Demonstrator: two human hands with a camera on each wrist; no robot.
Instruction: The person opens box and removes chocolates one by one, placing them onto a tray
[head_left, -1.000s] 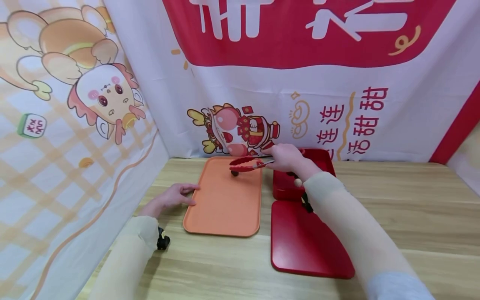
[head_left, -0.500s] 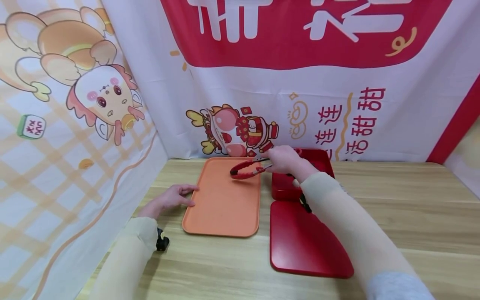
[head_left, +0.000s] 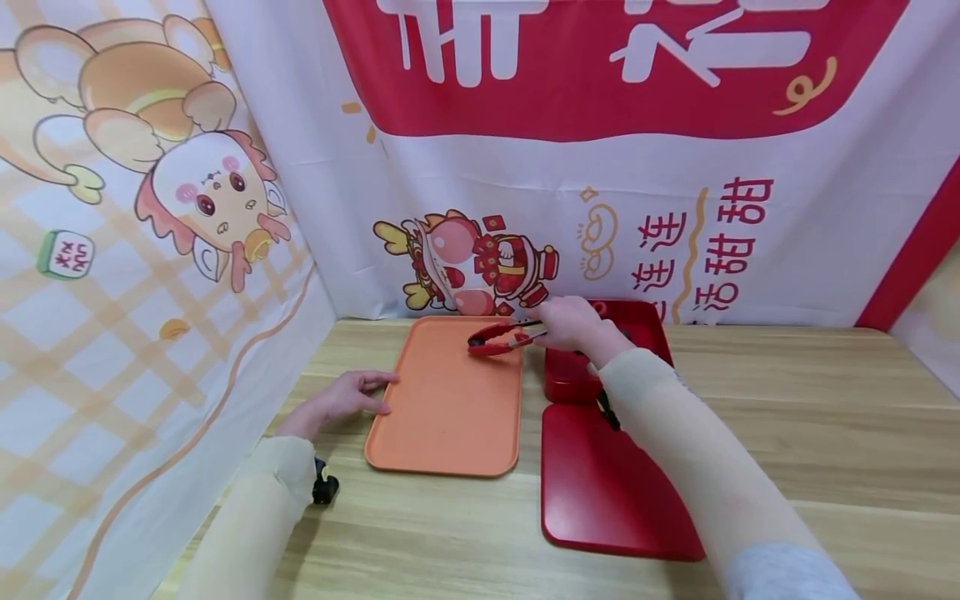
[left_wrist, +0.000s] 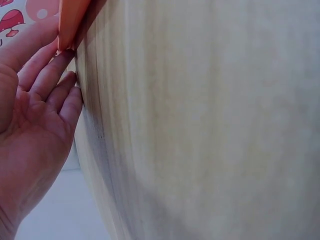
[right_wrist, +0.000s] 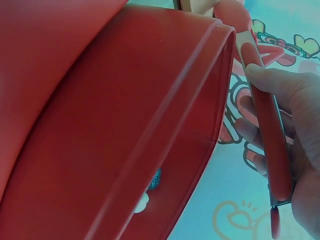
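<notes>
My right hand (head_left: pixel 568 323) grips a pair of red-tipped tongs (head_left: pixel 491 349) above the far right part of the orange tray (head_left: pixel 450 417). A small dark ball (head_left: pixel 476 342) shows between the tong tips. In the right wrist view, thumb and fingers wrap the red handle of the tongs (right_wrist: pixel 272 145). My left hand (head_left: pixel 348 394) is at the tray's left edge. In the left wrist view, its fairly straight fingers touch the tray rim (left_wrist: pixel 70 25).
Right of the tray stands a red box (head_left: pixel 566 385); a teal glittery ball (right_wrist: pixel 156 179) and a white ball (right_wrist: pixel 141 202) lie inside it. A red lid (head_left: pixel 592 492) lies flat in front of the box. A printed cloth (head_left: pixel 465 167) hangs behind the table.
The tongs have closed on the dark ball, which lay on the tray under their tips, and shifted slightly right with it. The left hand has stayed at the tray edge.
</notes>
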